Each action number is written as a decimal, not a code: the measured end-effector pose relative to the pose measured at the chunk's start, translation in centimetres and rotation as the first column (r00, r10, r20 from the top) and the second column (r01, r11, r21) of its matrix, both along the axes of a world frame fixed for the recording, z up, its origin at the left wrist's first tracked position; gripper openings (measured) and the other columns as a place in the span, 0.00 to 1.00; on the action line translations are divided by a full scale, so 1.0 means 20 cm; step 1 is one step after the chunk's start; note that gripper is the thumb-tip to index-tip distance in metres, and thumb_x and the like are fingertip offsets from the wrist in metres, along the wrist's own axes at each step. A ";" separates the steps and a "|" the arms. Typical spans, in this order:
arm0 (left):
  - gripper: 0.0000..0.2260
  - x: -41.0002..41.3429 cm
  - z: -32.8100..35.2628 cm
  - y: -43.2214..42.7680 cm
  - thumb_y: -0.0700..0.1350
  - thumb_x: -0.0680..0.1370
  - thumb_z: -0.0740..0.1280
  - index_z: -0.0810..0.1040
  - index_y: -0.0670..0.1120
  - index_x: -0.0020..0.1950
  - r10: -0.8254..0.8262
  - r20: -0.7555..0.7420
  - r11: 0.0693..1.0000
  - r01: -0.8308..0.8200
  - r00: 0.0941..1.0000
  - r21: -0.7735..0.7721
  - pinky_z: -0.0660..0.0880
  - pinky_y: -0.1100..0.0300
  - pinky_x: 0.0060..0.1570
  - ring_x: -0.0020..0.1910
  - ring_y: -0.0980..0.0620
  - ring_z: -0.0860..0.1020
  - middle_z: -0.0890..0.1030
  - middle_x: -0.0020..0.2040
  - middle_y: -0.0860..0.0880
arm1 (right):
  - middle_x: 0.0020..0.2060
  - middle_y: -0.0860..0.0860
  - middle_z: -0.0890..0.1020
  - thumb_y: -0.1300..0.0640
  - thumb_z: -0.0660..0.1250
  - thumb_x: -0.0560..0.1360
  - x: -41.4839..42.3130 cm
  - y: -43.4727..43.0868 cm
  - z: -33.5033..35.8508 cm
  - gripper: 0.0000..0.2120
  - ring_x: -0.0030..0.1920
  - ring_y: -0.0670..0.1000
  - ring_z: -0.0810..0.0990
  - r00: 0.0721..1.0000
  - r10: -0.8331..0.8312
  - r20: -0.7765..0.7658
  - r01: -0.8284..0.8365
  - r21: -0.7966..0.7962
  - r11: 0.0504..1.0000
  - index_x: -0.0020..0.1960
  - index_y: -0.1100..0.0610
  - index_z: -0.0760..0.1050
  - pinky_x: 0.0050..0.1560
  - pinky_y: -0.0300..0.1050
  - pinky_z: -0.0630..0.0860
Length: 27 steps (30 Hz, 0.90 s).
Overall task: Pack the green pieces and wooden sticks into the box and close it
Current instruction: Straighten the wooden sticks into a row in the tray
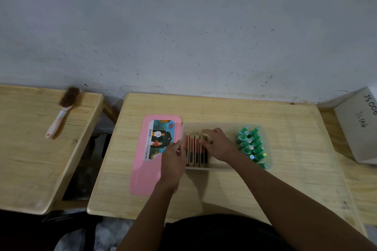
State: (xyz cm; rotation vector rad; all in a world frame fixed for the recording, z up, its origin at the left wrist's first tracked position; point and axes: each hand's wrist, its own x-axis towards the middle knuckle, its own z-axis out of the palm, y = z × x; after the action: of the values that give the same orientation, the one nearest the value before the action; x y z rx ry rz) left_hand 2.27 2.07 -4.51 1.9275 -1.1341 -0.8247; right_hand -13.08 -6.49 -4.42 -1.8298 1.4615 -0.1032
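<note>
The right hand covers part of the box and hides the far ends of some wooden sticks. Its fingers are lightly bent over the sticks. A pale stick end shows between them, but I cannot tell whether they pinch it or only rest on it. The sticks stand in a row in the left part of the box, which sits on the middle worktop. Their faces are red above and dark below.

The left hand reaches to the box's left wall with nearly straight fingers that touch it and hold nothing I can make out. A small pale speck by these fingers is too small to tell.

The green pieces fill the right part of the box, seen hazily through its cloudy wall. Small round shiny stickers sit on their tips, and the marks on them are unreadable.

The pink lid lies flat just left of the box, partly under the left hand. Its label shows cartoon figures, a logo and a barcode, with print too small to read.

At the right edge a grey carton is cut off, with "JS006" handwritten on it twice. A brush lies on the neighbouring worktop to the left.
</note>
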 end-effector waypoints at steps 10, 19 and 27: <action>0.12 0.00 0.00 0.00 0.44 0.81 0.61 0.78 0.43 0.61 0.005 0.002 1.000 -0.005 1.000 -0.001 0.72 0.70 0.37 0.44 0.60 0.75 0.76 0.48 0.50 | 0.65 0.52 0.75 0.52 0.55 0.81 0.06 0.01 -0.02 0.19 0.64 0.52 0.73 0.987 0.158 -0.039 -0.159 -0.036 0.987 0.71 0.52 0.68 0.64 0.47 0.70; 0.11 0.00 0.00 0.00 0.42 0.81 0.60 0.78 0.43 0.60 -0.022 0.029 0.999 0.023 0.999 -0.030 0.71 0.70 0.37 0.42 0.57 0.75 0.77 0.45 0.48 | 0.69 0.53 0.73 0.53 0.53 0.82 0.16 -0.03 0.02 0.20 0.68 0.55 0.70 0.959 0.274 -0.077 -0.279 -0.059 0.958 0.73 0.55 0.65 0.66 0.50 0.69; 0.10 0.00 -0.01 0.00 0.45 0.81 0.60 0.79 0.43 0.56 -0.019 0.012 0.999 0.019 1.000 -0.034 0.72 0.69 0.38 0.44 0.55 0.76 0.78 0.45 0.48 | 0.70 0.52 0.70 0.53 0.52 0.82 0.19 -0.04 0.02 0.19 0.69 0.55 0.64 0.952 0.284 -0.117 -0.289 -0.032 0.957 0.72 0.54 0.66 0.67 0.55 0.67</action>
State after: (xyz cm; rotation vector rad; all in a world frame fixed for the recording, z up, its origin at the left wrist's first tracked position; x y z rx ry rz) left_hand 2.31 2.03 -4.73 1.8985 -1.1676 -0.8000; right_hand -9.28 -7.28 -4.06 -2.0963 1.2592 0.1099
